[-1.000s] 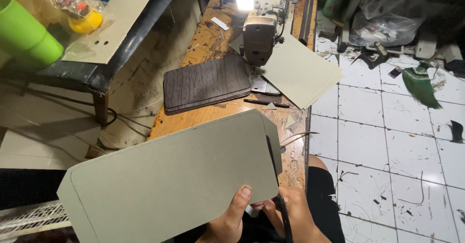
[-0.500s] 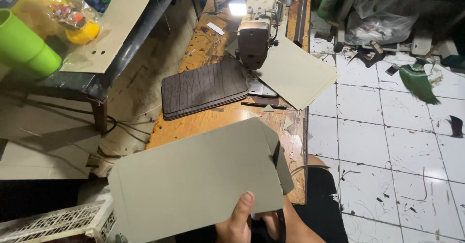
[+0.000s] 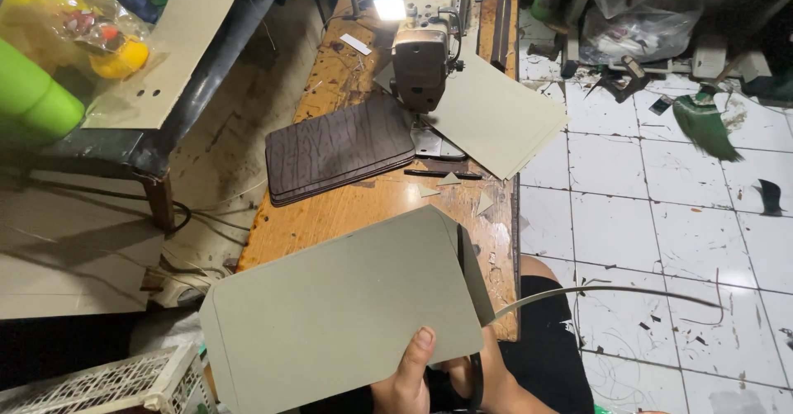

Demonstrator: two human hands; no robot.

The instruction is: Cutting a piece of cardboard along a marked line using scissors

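- Grey-green card is what the left hand (image 3: 405,377) holds, low in the frame just right of centre: its fingers (image 3: 420,344) pinch the sheet (image 3: 339,307), thumb flat on top near the lower edge and the rest hidden beneath.
- Beside it, the right hand (image 3: 500,385) shows only as a patch of skin at the bottom edge. It lies against the black loop of the scissors (image 3: 467,265), but I cannot tell how its fingers sit.
- The scissors' dark blade stands along the sheet's right edge, reaching up toward the rounded upper-right corner.
- A thin strip (image 3: 595,292) now curls off that edge and trails to the right over the floor (image 3: 661,216). It was not to be seen half a second ago, so the cut has run up most of this side.
- Over the last second the sheet has also turned and risen: its long edge now slants from lower left toward the centre.
- Under and beyond it lies the wooden bench (image 3: 330,208), with small offcuts scattered on it.
- Further up sit dark wood-grain panels (image 3: 339,146), a sewing machine (image 3: 423,42) with its lamp lit, and more pale sheets (image 3: 496,121) hanging over the bench's right edge.
- A white basket (image 3: 99,385) is at lower left and a green broom (image 3: 702,125) at upper right.
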